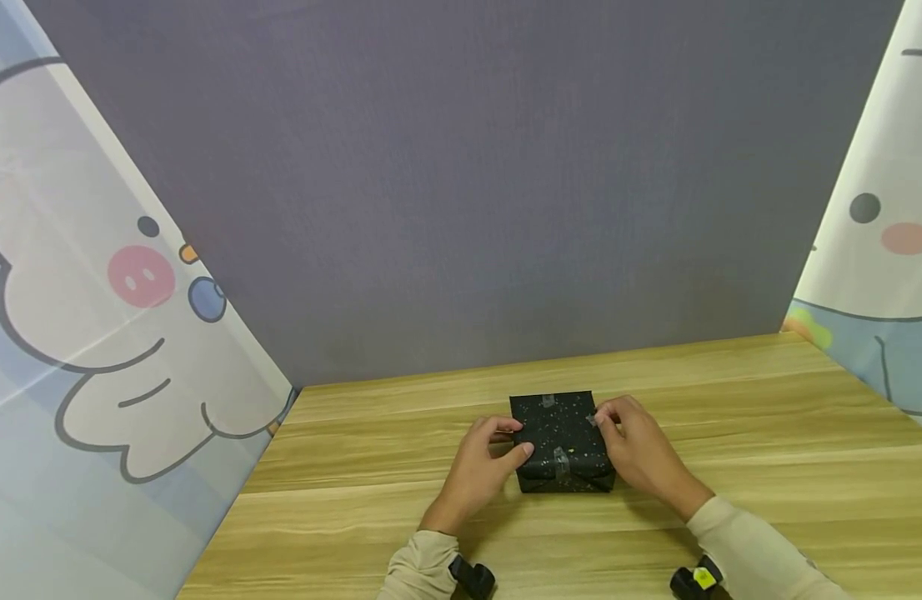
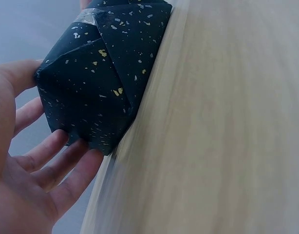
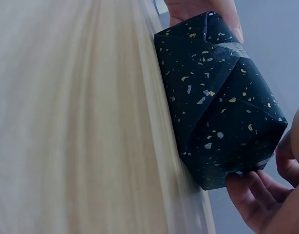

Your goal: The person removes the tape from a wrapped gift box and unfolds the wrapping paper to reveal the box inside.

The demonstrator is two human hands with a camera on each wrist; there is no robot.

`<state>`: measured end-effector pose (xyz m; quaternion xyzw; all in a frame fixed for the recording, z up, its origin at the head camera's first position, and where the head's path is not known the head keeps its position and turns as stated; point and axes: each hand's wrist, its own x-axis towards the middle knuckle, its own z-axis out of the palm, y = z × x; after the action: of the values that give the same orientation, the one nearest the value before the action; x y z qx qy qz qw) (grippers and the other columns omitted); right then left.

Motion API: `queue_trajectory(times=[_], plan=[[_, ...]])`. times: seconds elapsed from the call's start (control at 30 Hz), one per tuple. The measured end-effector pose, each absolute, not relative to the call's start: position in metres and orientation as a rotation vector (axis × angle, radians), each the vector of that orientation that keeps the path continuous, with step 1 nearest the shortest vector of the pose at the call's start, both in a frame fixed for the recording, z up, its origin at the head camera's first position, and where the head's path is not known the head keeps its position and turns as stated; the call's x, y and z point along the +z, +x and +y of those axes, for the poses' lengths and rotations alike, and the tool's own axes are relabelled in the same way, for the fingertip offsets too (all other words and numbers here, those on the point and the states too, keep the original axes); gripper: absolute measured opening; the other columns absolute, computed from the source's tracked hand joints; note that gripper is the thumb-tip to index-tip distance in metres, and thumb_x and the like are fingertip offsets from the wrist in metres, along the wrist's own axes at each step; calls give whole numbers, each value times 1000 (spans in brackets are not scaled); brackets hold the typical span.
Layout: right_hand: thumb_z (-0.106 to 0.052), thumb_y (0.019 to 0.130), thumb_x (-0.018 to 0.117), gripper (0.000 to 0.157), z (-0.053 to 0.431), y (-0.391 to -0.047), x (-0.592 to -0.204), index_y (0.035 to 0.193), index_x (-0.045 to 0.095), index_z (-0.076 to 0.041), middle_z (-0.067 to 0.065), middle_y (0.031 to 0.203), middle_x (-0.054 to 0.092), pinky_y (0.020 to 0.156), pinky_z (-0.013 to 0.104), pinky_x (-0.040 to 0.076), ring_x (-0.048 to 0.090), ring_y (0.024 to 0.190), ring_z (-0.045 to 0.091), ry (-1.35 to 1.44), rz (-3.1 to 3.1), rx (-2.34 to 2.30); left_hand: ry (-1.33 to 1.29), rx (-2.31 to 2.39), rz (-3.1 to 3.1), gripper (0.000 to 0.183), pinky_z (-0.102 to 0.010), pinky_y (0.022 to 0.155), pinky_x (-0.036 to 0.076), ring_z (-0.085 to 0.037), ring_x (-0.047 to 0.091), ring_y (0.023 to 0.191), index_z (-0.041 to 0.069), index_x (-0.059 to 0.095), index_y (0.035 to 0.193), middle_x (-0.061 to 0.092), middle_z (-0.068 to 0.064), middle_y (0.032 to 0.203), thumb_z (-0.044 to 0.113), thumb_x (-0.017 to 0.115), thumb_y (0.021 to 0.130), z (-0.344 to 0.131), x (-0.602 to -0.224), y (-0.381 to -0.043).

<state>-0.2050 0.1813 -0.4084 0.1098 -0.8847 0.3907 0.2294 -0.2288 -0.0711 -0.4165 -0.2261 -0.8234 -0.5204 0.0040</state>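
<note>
A small box wrapped in black paper with gold and silver flecks [image 1: 558, 437] lies on the wooden table. Strips of clear tape hold its paper, one over the near edge [image 1: 562, 463] and another at the far edge [image 1: 548, 401]. My left hand [image 1: 476, 471] holds the box's left end, thumb at the top near corner and fingers against the side [image 2: 79, 180]. At the right end, my right hand [image 1: 637, 446] grips the edge beside a bit of tape [image 1: 592, 420]. Folded paper flaps [image 3: 203, 92] show on the near side.
The wood-grain table [image 1: 356, 467] spreads around the box. Behind it stands a grey panel [image 1: 461, 192]. Cartoon-printed sheets hang at the left [image 1: 71, 250] and right [image 1: 889, 167]. Each wrist wears a strapped camera [image 1: 472, 577].
</note>
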Motion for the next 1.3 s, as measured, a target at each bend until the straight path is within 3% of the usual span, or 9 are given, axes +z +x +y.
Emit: queue_trajectory(times=[0.33,0.57,0.8,1.03,1.17,1.3], plan=[[-9,105,51,17,185,-204,-407,103,62,4,17,107,64,84,49,51,62,98,30,240,-2469,1195,-711,-1616,-2590,34,-37,96,51,-21,57,117,22,63,125,53,1,126,39,69,96,-72,-417,-229],[-11,107,46,21,190,-208,-404,102,59,6,20,108,66,67,31,56,64,86,23,156,-2480,1420,-718,-1625,-2584,34,-38,96,51,-21,57,117,22,62,125,54,1,126,40,69,96,-72,-418,-230],[-8,107,41,20,193,-207,-403,104,53,8,28,119,61,71,33,59,64,102,35,118,-2456,1597,-722,-1622,-2584,34,-33,95,51,-19,57,116,23,63,125,54,2,125,40,69,96,-72,-419,-231],[-10,109,38,24,207,-211,-400,108,51,11,24,106,65,65,35,58,66,85,27,193,-2516,1631,-717,-1619,-2595,34,-30,95,51,-18,57,116,24,62,126,53,4,125,41,68,96,-72,-419,-230],[-10,109,38,24,214,-213,-403,104,51,10,27,113,65,65,35,58,67,86,26,229,-2541,1627,-722,-1625,-2592,34,-31,95,51,-18,57,116,24,62,126,53,3,125,40,68,96,-72,-418,-230],[-8,108,42,20,215,-214,-405,97,52,4,22,108,68,67,32,55,67,87,24,209,-2611,1500,-724,-1631,-2589,34,-32,96,51,-19,57,116,23,62,126,54,2,125,39,68,97,-72,-419,-230]])
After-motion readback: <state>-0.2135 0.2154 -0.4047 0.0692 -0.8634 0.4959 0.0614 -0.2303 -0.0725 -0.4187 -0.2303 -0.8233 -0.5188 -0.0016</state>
